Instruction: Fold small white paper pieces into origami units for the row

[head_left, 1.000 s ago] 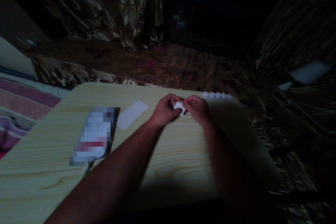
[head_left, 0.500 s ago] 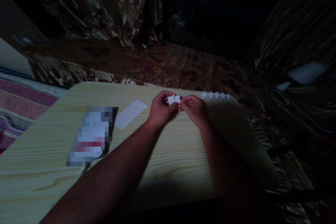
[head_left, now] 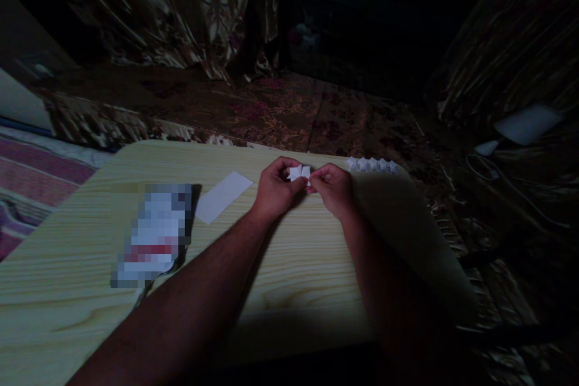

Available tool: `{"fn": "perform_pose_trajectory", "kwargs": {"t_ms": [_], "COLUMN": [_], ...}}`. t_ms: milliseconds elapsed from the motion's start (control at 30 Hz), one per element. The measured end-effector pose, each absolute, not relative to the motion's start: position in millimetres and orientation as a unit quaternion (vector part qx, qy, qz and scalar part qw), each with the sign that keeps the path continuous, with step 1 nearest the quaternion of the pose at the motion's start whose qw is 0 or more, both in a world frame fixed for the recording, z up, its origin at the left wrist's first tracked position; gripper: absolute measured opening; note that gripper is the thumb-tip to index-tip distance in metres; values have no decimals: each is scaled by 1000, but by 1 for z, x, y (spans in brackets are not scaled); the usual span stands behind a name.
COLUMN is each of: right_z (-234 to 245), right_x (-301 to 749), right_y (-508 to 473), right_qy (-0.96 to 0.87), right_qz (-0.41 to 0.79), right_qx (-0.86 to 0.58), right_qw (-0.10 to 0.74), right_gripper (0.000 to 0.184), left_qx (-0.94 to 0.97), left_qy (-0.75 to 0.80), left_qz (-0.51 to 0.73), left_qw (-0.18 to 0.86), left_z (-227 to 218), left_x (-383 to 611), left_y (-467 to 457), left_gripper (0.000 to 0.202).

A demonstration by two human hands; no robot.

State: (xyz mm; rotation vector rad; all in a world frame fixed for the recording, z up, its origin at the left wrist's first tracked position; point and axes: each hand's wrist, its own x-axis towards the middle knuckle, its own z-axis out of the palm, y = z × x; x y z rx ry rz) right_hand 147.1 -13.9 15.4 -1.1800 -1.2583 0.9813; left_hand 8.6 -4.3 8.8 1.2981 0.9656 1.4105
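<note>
Wooden table under folded paper faces dark curtains.

Both arms come in from the near side, converging far: left forearm slants rightward, right forearm leftward, mostly in shadow. Left hand curled in a pinch grip, thumb pointing right, index bent on the far side. Right hand pinching too, fingertips pointing left, just beside left thumb.
</note>
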Motion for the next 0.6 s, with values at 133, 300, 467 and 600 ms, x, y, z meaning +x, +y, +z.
{"fn": "perform_pose_trajectory", "kwargs": {"t_ms": [133, 300, 467, 600], "right_z": [15, 14, 13, 12], "right_x": [147, 147, 144, 143], "right_y": [-14, -14, -14, -12], "right_qy": [-531, -537, -535, -528], "right_qz": [418, 417, 426, 441], "right_qx": [-493, -490, -484, -464], "right_qw": [548, 545, 546, 558], "right_gripper": [11, 12, 13, 21], "left_qx": [533, 524, 506, 502], "left_qy": [397, 394, 395, 386], "left_qz": [575, 575, 578, 582], "left_qw": [477, 490, 504, 511], "left_z": [10, 11, 10, 10], "left_x": [9, 9, 9, 10], "left_y": [-5, -5, -5, -5], "left_gripper": [33, 34, 35, 37]}}
